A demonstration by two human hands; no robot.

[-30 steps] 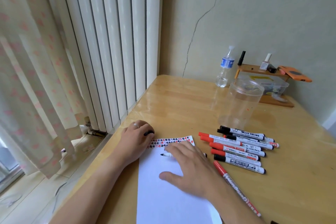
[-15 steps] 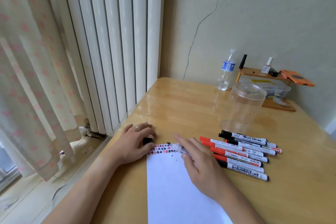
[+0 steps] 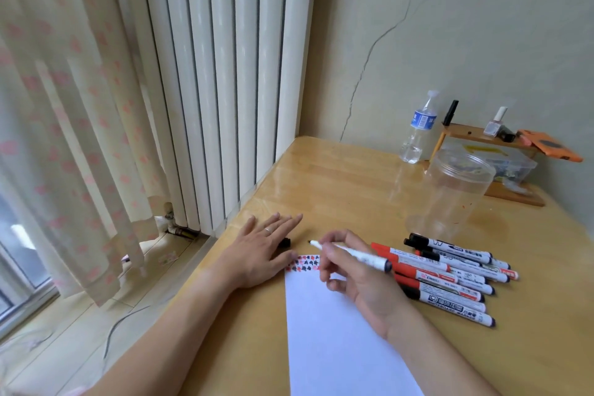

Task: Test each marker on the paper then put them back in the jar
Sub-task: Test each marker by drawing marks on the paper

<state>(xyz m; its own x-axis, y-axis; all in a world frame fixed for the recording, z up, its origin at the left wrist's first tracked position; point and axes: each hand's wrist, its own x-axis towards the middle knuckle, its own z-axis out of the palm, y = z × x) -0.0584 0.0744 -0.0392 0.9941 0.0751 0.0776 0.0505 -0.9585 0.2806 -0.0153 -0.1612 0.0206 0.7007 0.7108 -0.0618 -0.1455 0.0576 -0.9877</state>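
Right hand [image 3: 360, 276] grip pinches uncapped marker [image 3: 350, 255]; left hand [image 3: 260, 251] flat on table [image 3: 337, 183].

Paper [image 3: 334, 331] on table [image 3: 321, 177], under R hand [image 3: 356, 276]. L hand [image 3: 260, 251] left of R, flat on table at paper's top-left corner. Cap [image 3: 284, 242] btwn hands, touching L. Marker [image 3: 350, 255] in R hand, tip twd L. Marker pile [image 3: 450, 276] just right of R hand. Jar [image 3: 450, 199] behind pile; bottle [image 3: 418, 132] & shelf [image 3: 482, 151] behind jar.
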